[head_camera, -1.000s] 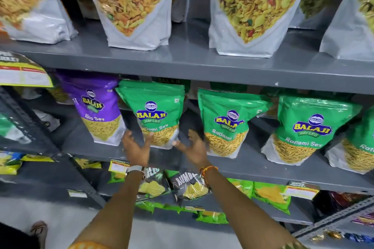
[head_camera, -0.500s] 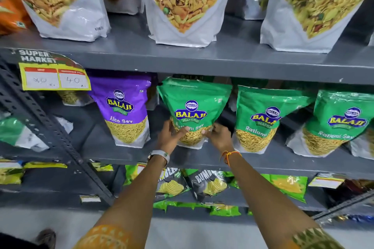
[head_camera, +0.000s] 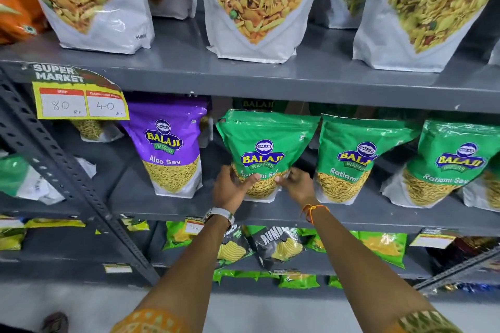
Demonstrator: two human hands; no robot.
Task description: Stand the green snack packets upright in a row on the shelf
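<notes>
Three green Balaji Ratlami Sev packets stand upright along the grey middle shelf [head_camera: 173,205]. The leftmost green packet [head_camera: 266,140] is gripped at its lower corners by both hands. My left hand [head_camera: 230,189] holds its bottom left, thumb across the front. My right hand [head_camera: 296,182] pinches its bottom right corner. A second green packet [head_camera: 351,154] stands just to its right, leaning slightly. A third green packet [head_camera: 454,159] is further right, and the edge of another shows at the frame's right side.
A purple Aloo Sev packet [head_camera: 169,143] stands left of the held one. Large white snack bags [head_camera: 251,5] fill the shelf above. A price sign [head_camera: 78,97] hangs at left beside a slanted perforated brace [head_camera: 67,178]. Chip bags [head_camera: 273,246] lie on the lower shelf.
Both hands went from open in front of the shelf to gripping the leftmost green packet's lower corners. The view has shifted so the shelf sits further right and closer.
</notes>
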